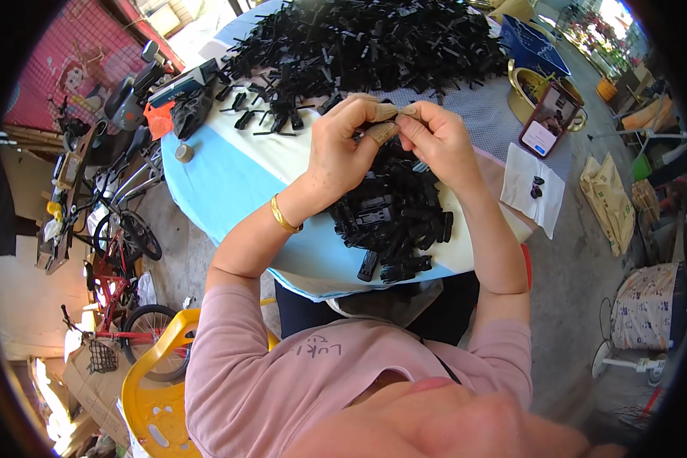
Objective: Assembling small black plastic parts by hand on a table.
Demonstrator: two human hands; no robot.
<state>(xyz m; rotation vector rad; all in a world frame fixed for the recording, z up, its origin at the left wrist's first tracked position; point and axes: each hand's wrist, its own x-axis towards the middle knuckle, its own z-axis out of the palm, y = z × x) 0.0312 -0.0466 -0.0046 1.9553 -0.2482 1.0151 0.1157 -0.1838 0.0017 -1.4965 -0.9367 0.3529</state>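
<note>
Lying at the left of the cloth-covered tabletop (221, 191) are an orange bag (159, 120) and a roll of tape (184, 153). Next comes the left hand (345, 145), a gold bracelet (282, 214) at its wrist and tan coverings (382, 133) on its fingers. Its grip is narrow, fingertips meeting the other hand's; I cannot tell what is between them. A large heap of black parts (366, 46) spreads beyond, a smaller pile of black parts (393, 217) on the near side. The right hand (437, 145) has a similarly narrow grip, contents unclear. Farther right, a phone (551, 118) leans near white paper (517, 179).
</note>
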